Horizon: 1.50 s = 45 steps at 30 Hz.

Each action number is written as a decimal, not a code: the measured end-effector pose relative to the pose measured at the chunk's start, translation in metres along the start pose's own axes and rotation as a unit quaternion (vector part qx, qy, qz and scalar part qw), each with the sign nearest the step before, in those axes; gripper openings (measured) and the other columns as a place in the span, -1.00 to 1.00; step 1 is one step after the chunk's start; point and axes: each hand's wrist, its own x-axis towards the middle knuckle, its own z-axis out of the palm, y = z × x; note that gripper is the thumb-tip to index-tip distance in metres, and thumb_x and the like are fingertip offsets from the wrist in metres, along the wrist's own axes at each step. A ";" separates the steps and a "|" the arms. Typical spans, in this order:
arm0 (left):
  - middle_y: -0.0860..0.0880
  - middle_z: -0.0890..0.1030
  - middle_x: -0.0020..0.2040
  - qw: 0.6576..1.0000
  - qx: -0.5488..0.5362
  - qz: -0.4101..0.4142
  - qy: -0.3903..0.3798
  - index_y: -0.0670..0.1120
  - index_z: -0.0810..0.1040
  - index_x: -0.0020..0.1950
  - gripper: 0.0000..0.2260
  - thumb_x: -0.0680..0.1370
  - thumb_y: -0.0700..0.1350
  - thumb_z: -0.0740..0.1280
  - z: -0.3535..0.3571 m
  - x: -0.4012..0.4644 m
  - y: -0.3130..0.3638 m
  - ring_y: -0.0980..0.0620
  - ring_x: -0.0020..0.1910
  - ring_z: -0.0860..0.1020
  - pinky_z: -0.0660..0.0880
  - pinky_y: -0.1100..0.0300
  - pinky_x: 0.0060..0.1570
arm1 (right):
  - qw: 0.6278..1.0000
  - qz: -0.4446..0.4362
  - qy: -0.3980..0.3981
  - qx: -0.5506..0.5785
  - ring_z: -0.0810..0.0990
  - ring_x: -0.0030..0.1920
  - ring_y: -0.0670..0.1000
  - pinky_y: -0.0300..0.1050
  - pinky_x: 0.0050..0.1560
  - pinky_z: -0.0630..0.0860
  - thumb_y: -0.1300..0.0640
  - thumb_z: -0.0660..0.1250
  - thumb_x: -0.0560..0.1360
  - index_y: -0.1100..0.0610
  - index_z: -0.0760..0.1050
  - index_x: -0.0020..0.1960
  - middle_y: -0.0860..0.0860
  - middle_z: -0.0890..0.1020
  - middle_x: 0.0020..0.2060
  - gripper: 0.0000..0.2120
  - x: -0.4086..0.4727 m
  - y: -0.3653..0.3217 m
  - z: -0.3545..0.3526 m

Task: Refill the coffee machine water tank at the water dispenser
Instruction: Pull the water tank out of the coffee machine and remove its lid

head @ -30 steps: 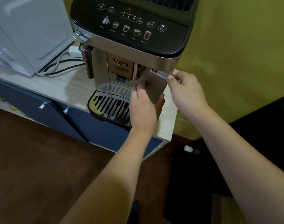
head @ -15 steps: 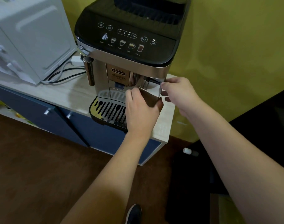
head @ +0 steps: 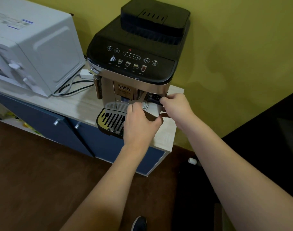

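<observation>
Here, hands: both are at the front right corner of the coffee machine [head: 134,64].
Water tank [head: 151,108]: pale, part way out of the machine's front right, above the counter [head: 72,104].
Left hand [head: 140,124]: fingers curled against the tank's near face, thumb on its right edge.
Right hand [head: 175,105]: fingertips pinch the tank's dark top edge.
Drip tray [head: 110,120]: just left of the left hand.
Microwave [head: 34,52]: far left on the counter.

Head view, steeply down, close.
</observation>
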 end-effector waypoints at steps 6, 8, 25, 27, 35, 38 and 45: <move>-0.03 0.43 0.19 0.999 0.031 0.014 -0.040 -0.08 0.36 0.37 -0.37 0.41 0.18 0.43 -0.017 -0.013 -0.006 0.00 0.14 0.48 0.49 0.11 0.05 | 0.999 0.021 -0.047 0.002 0.59 0.00 0.06 0.08 0.03 0.66 0.12 0.36 0.52 0.20 0.49 0.27 0.07 0.61 0.03 -0.66 0.008 0.003 -0.003; -0.05 0.44 0.30 0.997 0.032 0.010 -0.072 -0.07 0.33 0.43 -0.34 0.42 0.18 0.39 -0.017 -0.004 -0.004 -0.04 0.24 0.46 0.44 0.13 0.08 | 0.998 0.028 -0.052 0.026 0.60 0.09 0.11 0.11 0.06 0.64 0.15 0.34 0.52 0.17 0.50 0.23 0.09 0.63 0.06 -0.71 0.013 0.000 -0.001; 0.09 0.56 -0.17 0.990 0.045 0.009 -0.131 0.06 0.47 -0.09 -0.74 0.37 0.16 0.42 -0.050 -0.026 -0.009 0.16 -0.22 0.53 0.42 0.25 -0.38 | 1.000 0.004 -0.026 -0.004 0.65 -0.06 0.18 0.13 -0.06 0.67 0.17 0.31 0.50 0.21 0.54 0.05 0.16 0.65 -0.07 -0.83 -0.024 0.005 0.015; 0.10 0.56 -0.17 0.990 0.047 0.012 -0.130 0.07 0.47 -0.08 -0.73 0.36 0.17 0.42 -0.051 -0.029 -0.009 0.17 -0.22 0.53 0.42 0.26 -0.38 | 1.000 0.005 -0.026 -0.009 0.64 -0.10 0.16 0.10 -0.12 0.66 0.18 0.31 0.50 0.22 0.54 0.04 0.15 0.64 -0.11 -0.84 -0.027 0.004 0.017; 0.10 0.56 -0.17 0.990 0.045 0.015 -0.129 0.09 0.46 -0.10 -0.73 0.36 0.19 0.41 -0.062 -0.044 -0.019 0.16 -0.22 0.55 0.47 0.23 -0.37 | 0.999 0.000 -0.028 -0.025 0.56 -0.25 0.11 -0.06 -0.29 0.52 0.21 0.30 0.49 0.22 0.52 -0.04 0.09 0.57 -0.24 -0.90 -0.041 0.011 0.024; 0.11 0.56 -0.15 0.990 0.050 0.007 -0.134 0.10 0.46 -0.08 -0.73 0.35 0.18 0.43 -0.069 -0.055 -0.023 0.15 -0.19 0.55 0.54 0.18 -0.31 | 0.999 -0.005 -0.028 -0.030 0.59 -0.21 0.15 -0.01 -0.25 0.55 0.18 0.31 0.47 0.24 0.55 0.00 0.13 0.60 -0.20 -0.84 -0.050 0.017 0.027; 0.13 0.54 -0.12 0.988 0.067 0.018 -0.141 0.11 0.47 -0.04 -0.67 0.33 0.22 0.42 -0.084 -0.087 -0.027 0.17 -0.19 0.54 0.51 0.21 -0.32 | 0.998 -0.030 -0.044 -0.032 0.58 -0.22 0.06 -0.10 -0.34 0.48 0.16 0.33 0.50 0.05 0.45 -0.21 0.02 0.56 -0.28 -0.87 -0.084 0.035 0.025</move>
